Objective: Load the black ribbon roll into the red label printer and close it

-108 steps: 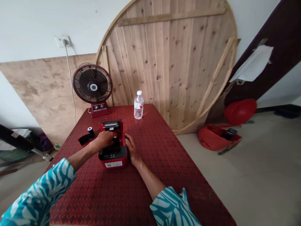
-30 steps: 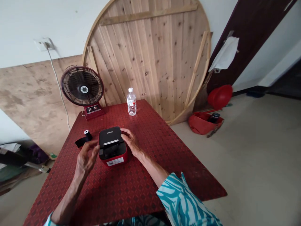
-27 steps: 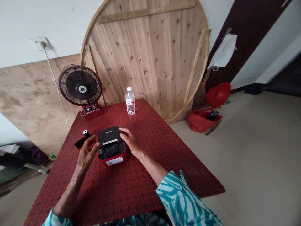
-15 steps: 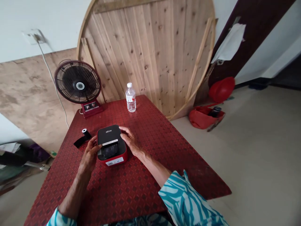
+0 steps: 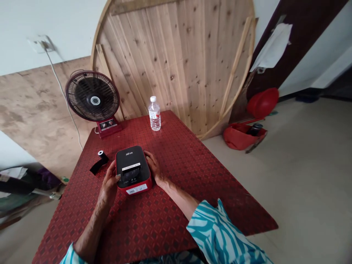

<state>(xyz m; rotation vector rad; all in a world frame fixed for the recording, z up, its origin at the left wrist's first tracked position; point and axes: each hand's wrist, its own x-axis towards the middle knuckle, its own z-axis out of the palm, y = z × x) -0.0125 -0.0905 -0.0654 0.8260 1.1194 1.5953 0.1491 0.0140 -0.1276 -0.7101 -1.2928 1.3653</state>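
One table, one red-and-black device, two hands

One round wooden panel (image 5: 165, 66) stands against the wall behind one table (image 5: 170, 165) with a red patterned top. One fan (image 5: 95, 99) is at the table's far left corner. One red-and-black device (image 5: 130, 158) is on the table, between the two hands, its one white front label (image 5: 136, 189) facing the person. The left hand (image 5: 110, 185) grips its left side, thumb at the top's near left corner; the right hand (image 5: 153, 167) is closed along its right side. One clear bottle (image 5: 154, 115), white-capped, stands upright near the far edge. One small black roll (image 5: 102, 156), partly unwound, lies left of the device.
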